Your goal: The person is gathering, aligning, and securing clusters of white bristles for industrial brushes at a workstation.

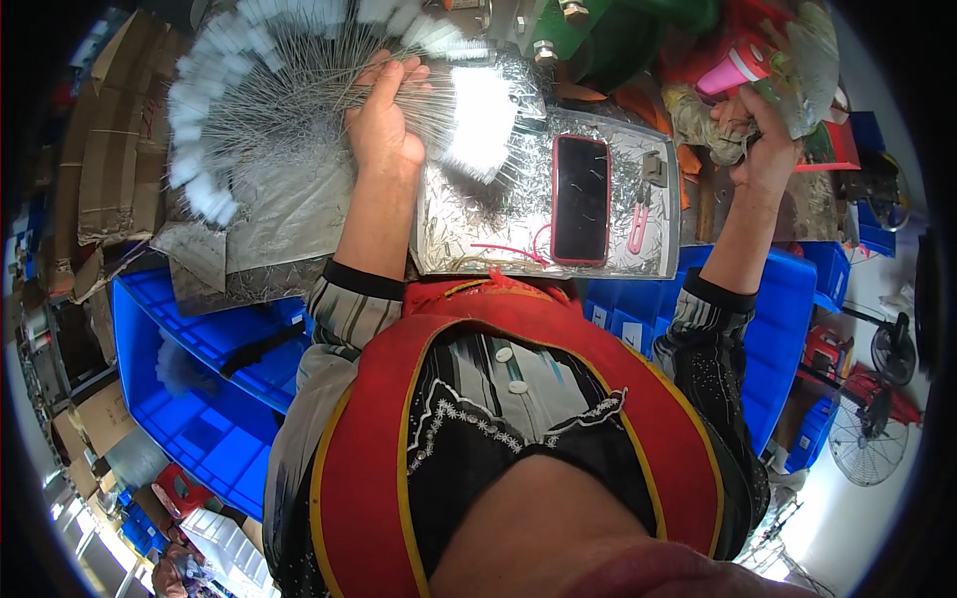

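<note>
The left hand (382,120) is closed around a fanned bundle of thin wire brushes (269,90). The fingers (399,72) wrap over the metal stems where they converge, and the white bristle tips spread outward in an arc to the left, above and to the right of the hand. The bundle is held above the far left part of the metal-clad worktop (469,239), over a crumpled foil sheet (289,214) that hangs off the worktop's left edge.

The right hand (763,140) is raised at the far right corner of the worktop, fingers curled around a clear plastic bag (807,70). How firmly the bag is pinched cannot be told. A pink cup (733,70) sits just left of the bag, and a wad of grey-tan cloth (698,125) lies just beside the hand.

Between the two hands, a smartphone in a red case (580,199) lies flat, screen up, near the worktop's right half. A pink clip-like tool (638,227) lies just right of the phone, and a thin red cord (513,249) runs along the near edge toward the phone. Loose wire offcuts are scattered across the surface.

Blue plastic bins (199,399) stand below the worktop's near edge at left and right. Flattened cardboard (110,149) is stacked at the far left. A floor fan (867,439) stands at the lower right.
</note>
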The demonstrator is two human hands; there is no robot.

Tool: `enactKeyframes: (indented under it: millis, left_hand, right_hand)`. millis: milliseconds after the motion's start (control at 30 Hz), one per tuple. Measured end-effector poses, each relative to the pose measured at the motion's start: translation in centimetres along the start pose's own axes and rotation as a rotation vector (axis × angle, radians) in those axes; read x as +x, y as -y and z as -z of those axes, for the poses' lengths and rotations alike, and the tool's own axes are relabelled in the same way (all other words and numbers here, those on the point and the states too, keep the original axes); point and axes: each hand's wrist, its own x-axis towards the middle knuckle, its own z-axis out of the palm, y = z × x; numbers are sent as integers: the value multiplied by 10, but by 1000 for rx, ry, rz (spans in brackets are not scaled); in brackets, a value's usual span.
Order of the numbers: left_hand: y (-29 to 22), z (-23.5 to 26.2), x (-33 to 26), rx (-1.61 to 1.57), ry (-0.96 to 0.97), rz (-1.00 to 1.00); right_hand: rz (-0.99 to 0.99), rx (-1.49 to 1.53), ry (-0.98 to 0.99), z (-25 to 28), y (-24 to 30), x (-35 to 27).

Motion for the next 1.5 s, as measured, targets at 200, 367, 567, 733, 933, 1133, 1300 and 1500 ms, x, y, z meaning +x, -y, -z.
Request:
enactKeyframes:
  millis: [200,367,567,733,933,1133,1300,1500]
  left_hand:
    - [1,-6,0,25,-36,-24]
    - [0,-10,1,25,-48,-13]
    - [0,-12,-1,11,-45,-15]
    - [-13,-2,-3,141,41,83]
    - [-34,0,-10,426,249,316]
    - [-27,6,1,-4,218,414]
    - [-21,10,6,-47,126,341]
    - [-17,8,9,12,107,325]
  right_hand:
    - [-12,-67,-115,-16,8,-7]
    - [-43,-134,-134,-13,11,-4]
    - [213,-3,-99,-9,-16,-8]
    - [126,52,-132,-15,-52,-11]
    - [40,-122,-84,-16,7,-6]
    - [-3,-115,-117,-9,3,-4]
    - [17,-180,-87,-9,1,-4]
    - [-4,-144,-107,-11,1,-5]
